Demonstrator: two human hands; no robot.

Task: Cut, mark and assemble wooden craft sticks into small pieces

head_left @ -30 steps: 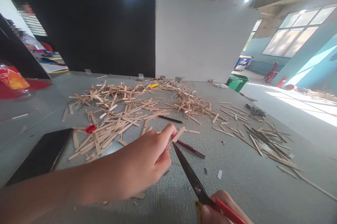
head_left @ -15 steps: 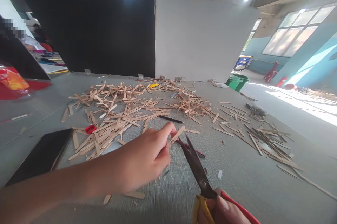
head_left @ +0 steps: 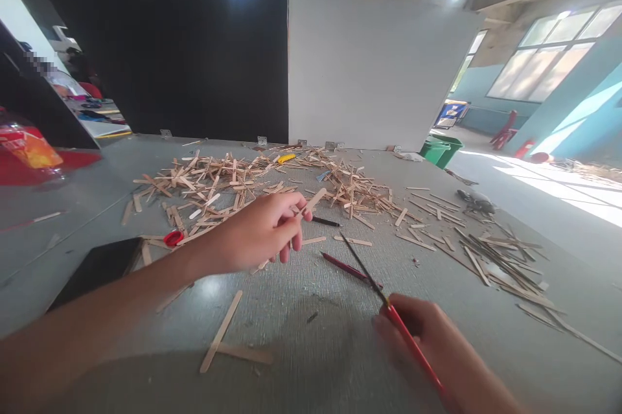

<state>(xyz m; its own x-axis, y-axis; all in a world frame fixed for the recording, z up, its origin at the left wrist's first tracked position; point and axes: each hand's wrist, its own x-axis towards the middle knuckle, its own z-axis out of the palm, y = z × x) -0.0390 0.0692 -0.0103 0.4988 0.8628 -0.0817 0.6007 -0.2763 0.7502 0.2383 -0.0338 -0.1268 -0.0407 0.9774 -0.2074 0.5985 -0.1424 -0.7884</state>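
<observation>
My left hand (head_left: 257,229) pinches a short wooden stick (head_left: 313,200) between thumb and fingers, holding it above the grey table (head_left: 340,349). My right hand (head_left: 432,336) grips red-handled scissors (head_left: 383,297); their dark blades are closed and point up and left toward the stick, a short way from it. A large pile of wooden sticks (head_left: 223,190) lies just behind my left hand. Two longer sticks (head_left: 228,339) lie on the table near the front edge.
A dark red pencil (head_left: 347,267) and a black pencil (head_left: 324,221) lie mid-table. A black tablet (head_left: 97,265) and red cap (head_left: 173,238) sit left. More sticks and slivers (head_left: 490,255) spread right. Black and white boards (head_left: 291,57) stand behind.
My left hand lifted the stick up and away from the scissors. My right hand rose into view with the scissors, whose blades went from apart to closed.
</observation>
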